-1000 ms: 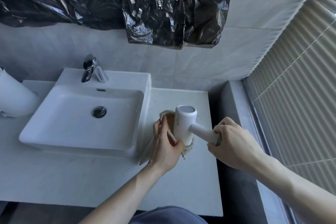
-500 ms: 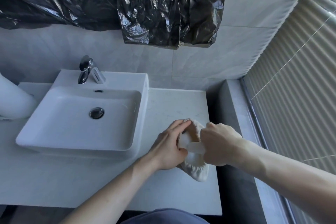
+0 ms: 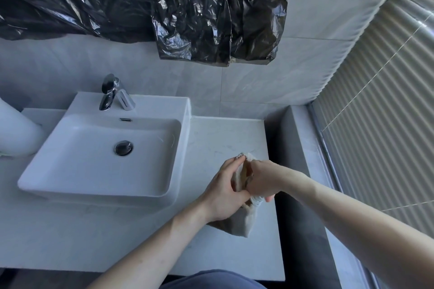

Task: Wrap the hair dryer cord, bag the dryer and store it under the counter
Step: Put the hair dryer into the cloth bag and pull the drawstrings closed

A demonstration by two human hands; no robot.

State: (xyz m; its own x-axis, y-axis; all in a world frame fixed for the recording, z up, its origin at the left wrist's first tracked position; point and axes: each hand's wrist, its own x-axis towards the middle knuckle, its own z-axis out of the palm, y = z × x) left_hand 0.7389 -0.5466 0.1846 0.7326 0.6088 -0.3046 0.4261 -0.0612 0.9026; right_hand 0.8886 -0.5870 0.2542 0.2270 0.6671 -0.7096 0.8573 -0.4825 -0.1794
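A beige cloth bag point(image 3: 242, 224) lies on the white counter point(image 3: 225, 138) to the right of the sink. My left hand point(image 3: 223, 192) grips the left side of the bag's mouth. My right hand point(image 3: 260, 179) is pushed into the mouth of the bag, fingers curled inside. The white hair dryer is almost wholly hidden inside the bag; only a small pale bit point(image 3: 256, 200) shows under my right hand. The cord is out of sight.
A white square sink point(image 3: 103, 155) with a chrome tap point(image 3: 108, 91) fills the counter's left part. Black plastic sheeting point(image 3: 187, 12) hangs on the wall above. A grey ledge point(image 3: 296, 148) and ribbed blinds point(image 3: 375, 124) run along the right. A white rounded object point(image 3: 14, 131) stands far left.
The dryer, held bare above the bag a second ago, has gone down into the bag. My right hand followed it in, and both hands shifted right and nearer on the counter.
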